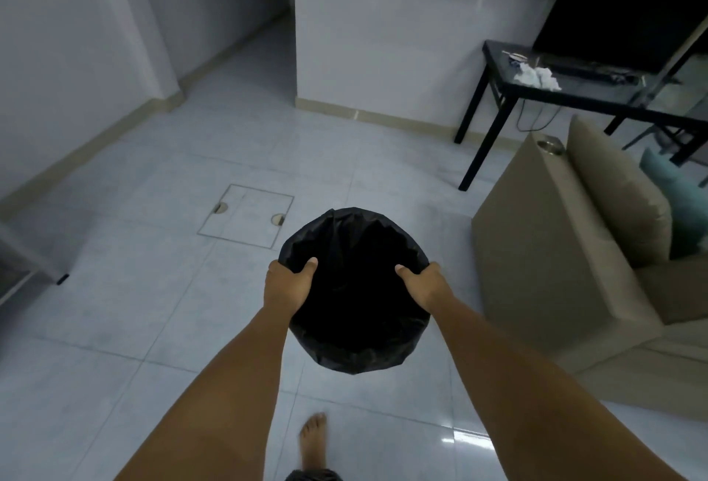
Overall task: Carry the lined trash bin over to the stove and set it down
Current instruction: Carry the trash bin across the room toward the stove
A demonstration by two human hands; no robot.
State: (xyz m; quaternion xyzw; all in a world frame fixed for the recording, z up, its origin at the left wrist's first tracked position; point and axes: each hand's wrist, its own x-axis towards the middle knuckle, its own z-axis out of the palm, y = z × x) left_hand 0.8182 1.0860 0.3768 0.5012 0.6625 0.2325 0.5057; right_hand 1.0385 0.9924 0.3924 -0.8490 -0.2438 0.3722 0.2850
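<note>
Trash bin (354,300) with a black liner sits in the air between our two hands, above the pale tiled floor (115,327), seen from above so we look straight into its dark mouth. Going left to right: far left a white wall (57,40) with a beige skirting, then a hallway opening running back. On the floor just left of the bin and farther back is a square hatch (247,214) with two round finger notches. Our left hand (289,289) clamps the bin's left rim — thumb hooked over the liner inside, fingers wrapped outside and hidden. Our right hand (425,287) does the same on the right rim, thumb over the edge, fingers out of sight. Below the bin one bare foot (313,442) is on the tiles. Right of the bin is a beige sofa (567,250), near but not touching, with a small metal dish (549,146) on its arm. Behind it a black table (509,92) holds a dark screen (620,13) and crumpled white tissue (540,76). No stove in view — we can't tell how near it is.
</note>
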